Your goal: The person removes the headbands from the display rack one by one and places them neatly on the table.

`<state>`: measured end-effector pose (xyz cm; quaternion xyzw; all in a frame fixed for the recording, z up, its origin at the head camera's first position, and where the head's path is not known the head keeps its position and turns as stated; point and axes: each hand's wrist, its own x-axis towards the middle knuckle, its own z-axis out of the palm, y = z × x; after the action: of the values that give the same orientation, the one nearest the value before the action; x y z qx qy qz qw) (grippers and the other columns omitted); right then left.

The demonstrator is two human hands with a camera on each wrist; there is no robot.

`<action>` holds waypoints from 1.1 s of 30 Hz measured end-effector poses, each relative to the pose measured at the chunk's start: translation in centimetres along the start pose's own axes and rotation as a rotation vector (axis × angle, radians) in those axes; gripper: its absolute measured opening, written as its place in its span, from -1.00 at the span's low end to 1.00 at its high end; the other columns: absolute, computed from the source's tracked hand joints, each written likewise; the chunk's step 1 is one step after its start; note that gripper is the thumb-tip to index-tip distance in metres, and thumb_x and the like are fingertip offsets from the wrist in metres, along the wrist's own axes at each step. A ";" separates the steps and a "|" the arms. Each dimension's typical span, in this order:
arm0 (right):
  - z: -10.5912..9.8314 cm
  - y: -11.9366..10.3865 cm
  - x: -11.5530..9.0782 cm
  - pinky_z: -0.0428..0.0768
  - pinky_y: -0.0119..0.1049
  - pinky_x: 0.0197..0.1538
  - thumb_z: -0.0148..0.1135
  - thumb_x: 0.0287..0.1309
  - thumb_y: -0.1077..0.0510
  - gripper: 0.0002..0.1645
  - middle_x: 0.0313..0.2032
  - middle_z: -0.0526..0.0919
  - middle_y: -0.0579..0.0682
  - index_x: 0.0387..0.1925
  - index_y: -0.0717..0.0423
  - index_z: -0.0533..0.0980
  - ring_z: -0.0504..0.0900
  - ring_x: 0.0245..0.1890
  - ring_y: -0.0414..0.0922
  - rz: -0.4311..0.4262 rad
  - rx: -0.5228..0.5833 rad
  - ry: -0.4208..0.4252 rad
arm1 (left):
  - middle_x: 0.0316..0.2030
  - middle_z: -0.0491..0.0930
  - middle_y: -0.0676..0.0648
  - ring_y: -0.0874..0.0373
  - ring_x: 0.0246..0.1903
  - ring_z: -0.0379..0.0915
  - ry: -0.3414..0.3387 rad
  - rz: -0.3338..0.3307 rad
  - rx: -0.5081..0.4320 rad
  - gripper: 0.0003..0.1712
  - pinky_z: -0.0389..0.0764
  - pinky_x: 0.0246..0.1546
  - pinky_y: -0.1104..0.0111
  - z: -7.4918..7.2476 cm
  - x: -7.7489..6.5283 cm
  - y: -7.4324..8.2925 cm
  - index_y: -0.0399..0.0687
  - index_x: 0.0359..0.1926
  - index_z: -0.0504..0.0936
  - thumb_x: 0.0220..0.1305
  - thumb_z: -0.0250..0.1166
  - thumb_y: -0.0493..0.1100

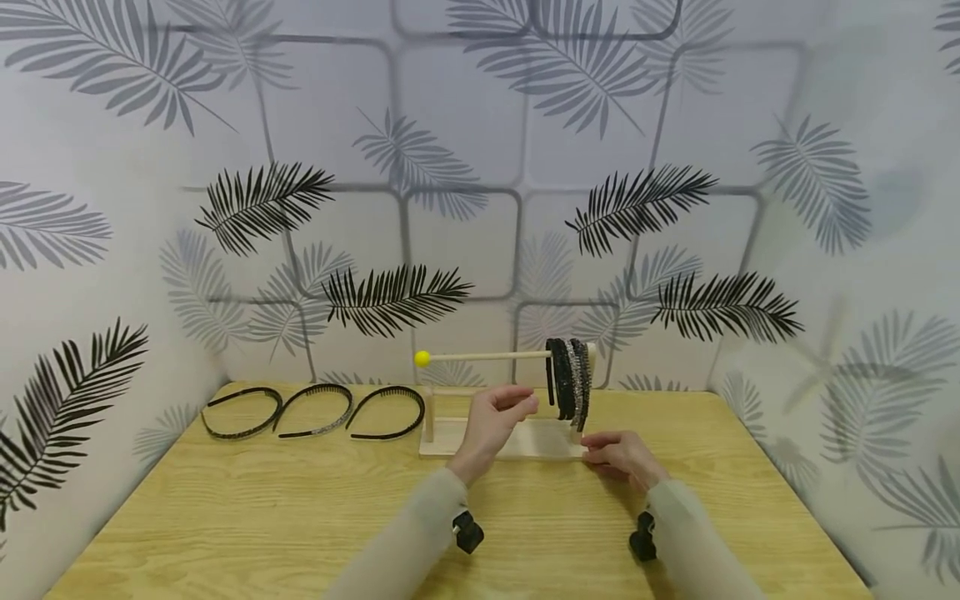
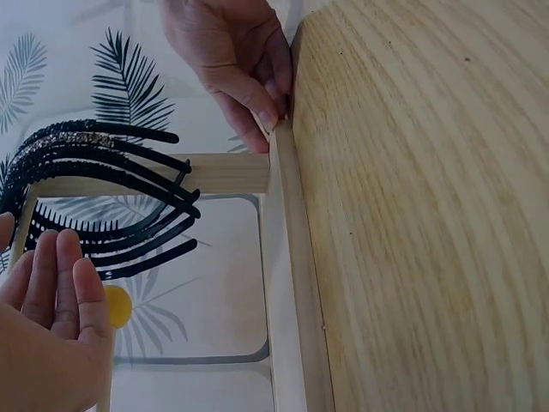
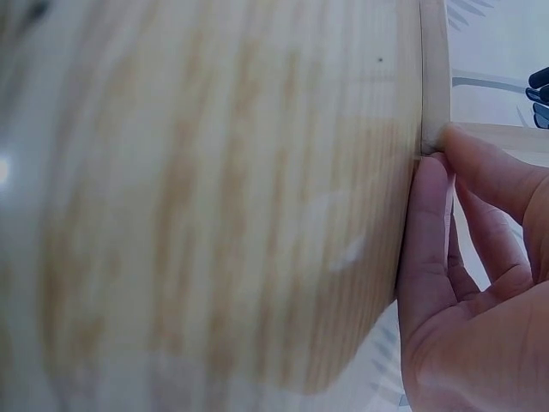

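A wooden headband stand, its pale base (image 1: pixel 536 442) on the table, carries a horizontal rod (image 1: pixel 487 357) tipped with a yellow ball (image 1: pixel 422 358). Several headbands (image 1: pixel 568 379), black and glittery silver, hang bunched at the rod's right end. My right hand (image 1: pixel 622 457) pinches the right end of the base between thumb and fingers, as the right wrist view shows close up. In front of the rod, left of the bunch, my left hand (image 1: pixel 491 421) is raised with its fingers (image 2: pixel 47 275) extended and holds nothing. In the left wrist view the headbands' toothed inner sides show.
Three more headbands lie in a row on the table left of the stand: a dark one (image 1: pixel 228 436), one with a silvery section (image 1: pixel 330 425) and a black one (image 1: pixel 390 437). A leaf-patterned wall (image 1: pixel 480 233) rises behind the wooden table (image 1: pixel 300 508).
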<state>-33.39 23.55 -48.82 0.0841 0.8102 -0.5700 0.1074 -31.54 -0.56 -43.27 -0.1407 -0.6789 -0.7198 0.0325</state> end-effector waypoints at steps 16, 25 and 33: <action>-0.1 0.0 -0.2 0.69 -0.27 -0.17 0.30 0.16 0.36 -0.55 -0.09 0.71 0.15 0.11 0.34 0.55 0.67 -0.30 -0.23 -0.018 -0.005 -0.006 | 0.16 0.58 -0.19 -0.04 0.12 0.54 -0.098 -0.030 0.055 -0.53 0.49 0.20 0.06 2.9 0.8 0.1 -0.17 0.22 0.56 0.37 0.26 -0.05; -0.1 -0.2 -0.5 0.69 -0.27 -0.17 0.30 0.17 0.35 -0.57 -0.05 0.69 0.18 0.10 0.32 0.57 0.67 -0.29 -0.23 -0.018 -0.019 -0.002 | 0.17 0.56 -0.24 -0.07 0.15 0.52 -0.093 0.006 0.067 -0.52 0.50 0.19 0.03 4.2 1.1 0.1 -0.24 0.22 0.55 0.42 0.20 -0.05; -0.1 -0.1 -0.5 0.69 -0.28 -0.17 0.29 0.18 0.34 -0.57 -0.06 0.70 0.16 0.11 0.31 0.57 0.68 -0.29 -0.22 -0.013 -0.017 -0.002 | 0.25 0.48 -0.21 -0.07 0.22 0.45 -0.094 -0.038 0.094 -0.45 0.42 0.26 0.00 4.6 0.9 0.8 -0.18 0.32 0.45 0.46 0.13 0.04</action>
<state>-32.95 23.55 -48.56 0.0776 0.8154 -0.5640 0.1053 -31.49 4.04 -42.09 -0.1596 -0.7155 -0.6801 -0.0066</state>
